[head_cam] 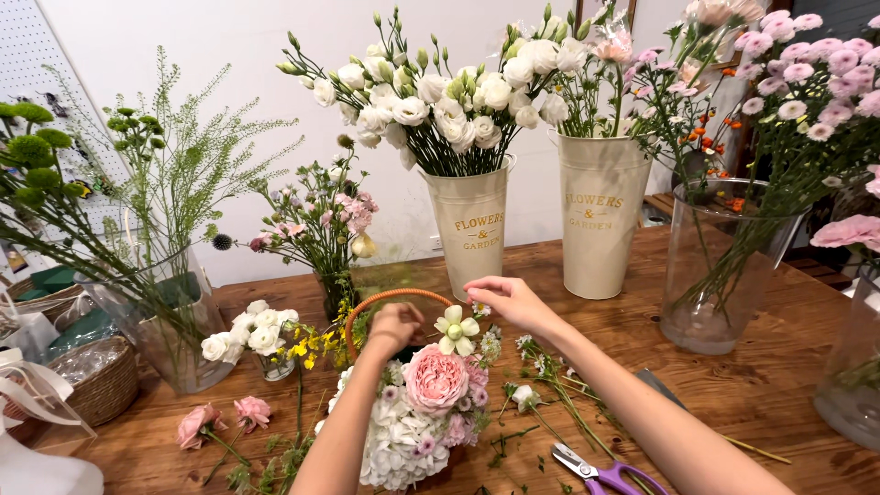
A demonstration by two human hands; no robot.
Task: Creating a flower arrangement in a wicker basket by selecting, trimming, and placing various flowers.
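Basket arrangement (417, 417) sat on the tabletop (752, 385) before you, already thick with white hydrangea, a pink rose (434, 379) and small lilac blooms. Your left hand (394, 327) closed round the orange handle (396, 295). Your right hand (507, 300) pinched something small above a cream flower (456, 332). Loose stems (559, 403) and purple scissors (600, 472) lay beside; back looked sparse.

Wooden table (788, 385), warm brown planks, fills the lower view. Behind the table, plain white wall (183, 46), evenly lit, soft indoor light. Left of the table's far edge, white pegboard (37, 73) leans against that wall. Beyond the table's right end, dark wooden furniture (747, 137), partly hidden. Above it, dark frame edge (605, 9) at top.
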